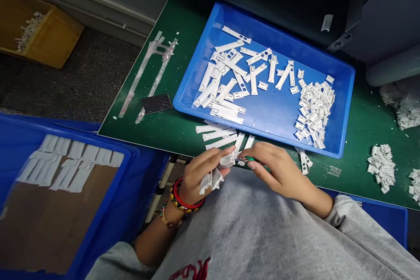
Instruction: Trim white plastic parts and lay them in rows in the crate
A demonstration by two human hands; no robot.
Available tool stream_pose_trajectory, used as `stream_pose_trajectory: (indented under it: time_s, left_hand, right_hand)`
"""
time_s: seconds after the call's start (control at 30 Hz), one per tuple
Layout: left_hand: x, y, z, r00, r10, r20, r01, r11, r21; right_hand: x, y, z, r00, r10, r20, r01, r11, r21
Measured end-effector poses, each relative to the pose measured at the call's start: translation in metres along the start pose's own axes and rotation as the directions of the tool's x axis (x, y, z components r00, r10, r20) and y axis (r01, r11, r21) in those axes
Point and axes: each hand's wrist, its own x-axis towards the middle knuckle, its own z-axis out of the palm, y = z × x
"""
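My left hand (200,175) is closed round a small bundle of white plastic strips (211,180) at the near edge of the green table (361,122). My right hand (278,168) is pinched on a small green tool (251,158), its tip touching the white piece held at my left fingertips (229,159). Both hands meet just in front of a blue tray (272,109). The tray holds several long white strips (226,83) on its left and a heap of small white clips (313,111) on its right.
More white strips (218,133) lie on the table before the tray, clip piles (380,166) at the right. Clear plastic sprues (154,70) and a dark card (156,103) lie at left. A blue bin with stacked strips (68,162) stands lower left, a yellow box (39,30) on the floor.
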Motion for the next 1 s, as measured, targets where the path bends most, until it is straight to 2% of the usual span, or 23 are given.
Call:
stream_pose_trajectory:
  time_s: [0.2,0.37,0.47,0.6,0.67,0.83,1.0]
  left_hand:
    - [-0.001,-0.001,0.002,0.998,0.063,0.008,-0.063,0.994,0.087]
    - [-0.002,0.000,0.002,0.996,0.085,0.021,-0.087,0.987,0.135]
    - [-0.002,0.003,0.001,0.997,0.064,0.037,-0.068,0.991,0.113]
    - [-0.001,0.007,0.002,0.993,0.102,0.065,-0.109,0.988,0.113]
    - [-0.001,0.008,0.002,0.995,0.076,0.066,-0.083,0.990,0.116]
    - [0.000,0.009,0.002,0.999,0.001,0.033,-0.005,0.990,0.138]
    - [0.000,0.011,0.001,0.999,0.028,0.040,-0.035,0.982,0.185]
  right_hand:
    - [0.002,0.003,-0.005,0.996,0.003,0.088,-0.009,0.997,0.073]
    - [0.003,0.005,-0.006,0.997,-0.011,0.070,0.004,0.995,0.103]
    - [0.003,0.007,-0.001,1.000,-0.004,0.004,0.004,0.999,0.044]
    - [0.003,0.011,0.006,0.975,0.043,-0.219,-0.074,0.987,-0.139]
    - [0.003,0.010,0.006,0.964,0.041,-0.262,-0.076,0.989,-0.124]
    - [0.000,0.001,0.004,0.994,-0.026,-0.108,0.028,0.999,0.015]
    - [0.002,0.000,0.010,0.999,-0.028,-0.031,0.025,0.997,-0.078]
